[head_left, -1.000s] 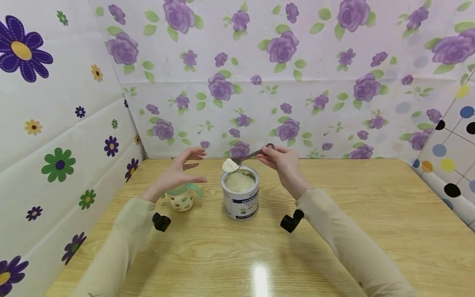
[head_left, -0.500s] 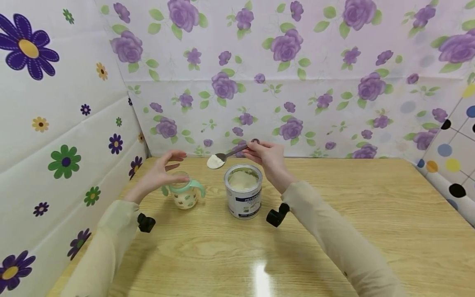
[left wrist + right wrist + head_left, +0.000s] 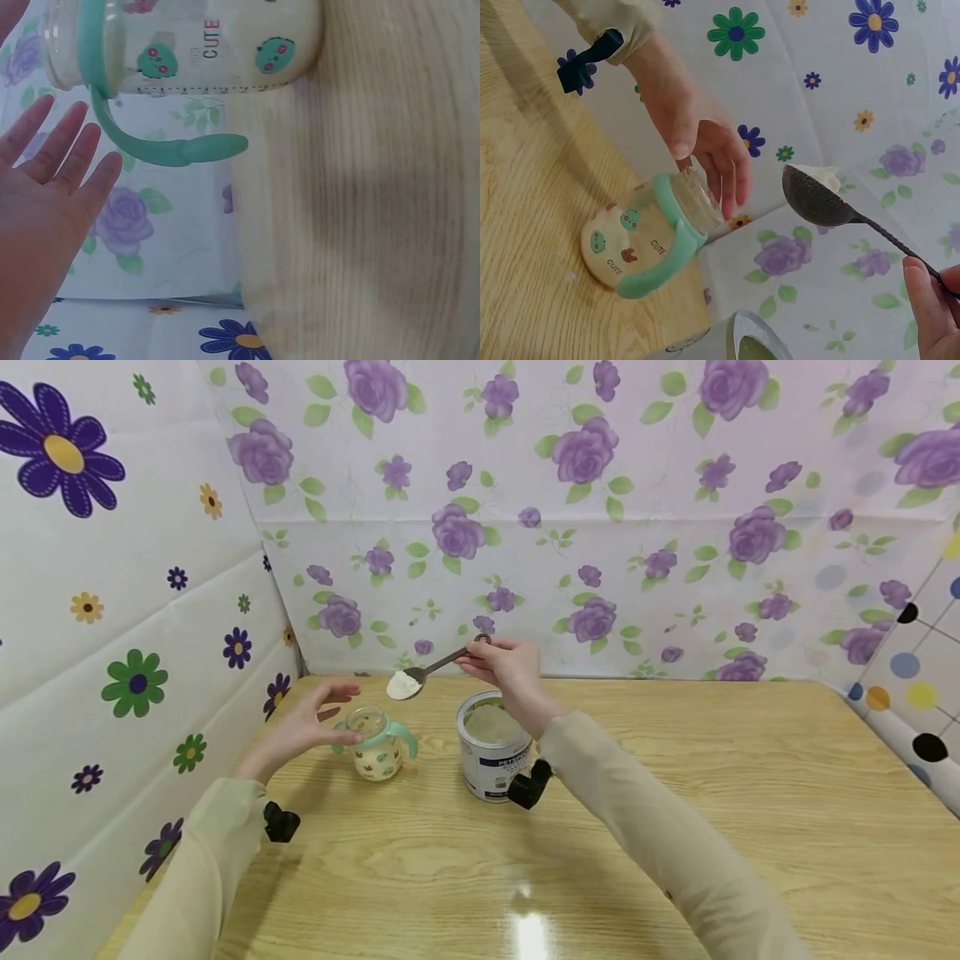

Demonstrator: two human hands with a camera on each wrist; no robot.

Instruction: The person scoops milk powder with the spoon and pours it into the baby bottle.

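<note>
My right hand [image 3: 516,675] pinches the end of a dark spoon [image 3: 444,662] heaped with pale powder [image 3: 403,685]. The spoon's bowl hangs above and slightly right of a clear baby bottle [image 3: 377,758], which is lidless. Green handles and a green collar ring the bottle, and cartoon prints mark its side. My left hand [image 3: 306,724] curves loosely beside the bottle's neck, thumb in front, fingers behind, gripping nothing. In the left wrist view its fingers [image 3: 66,142] are spread near the mouth. Behind the right wrist stands an uncovered can [image 3: 480,760] of powder, partly hidden by that arm.
Both vessels stand on a wood-grain table [image 3: 420,860]. Close behind its far edge hangs a sheet with purple roses [image 3: 585,452]. Another sheet with coloured daisies [image 3: 135,683] borders the left side, near the left hand and bottle.
My right hand has carried the loaded spoon leftward, from over the can to above the bottle. The left hand has shifted left and a little down, closer to the bottle's neck.
</note>
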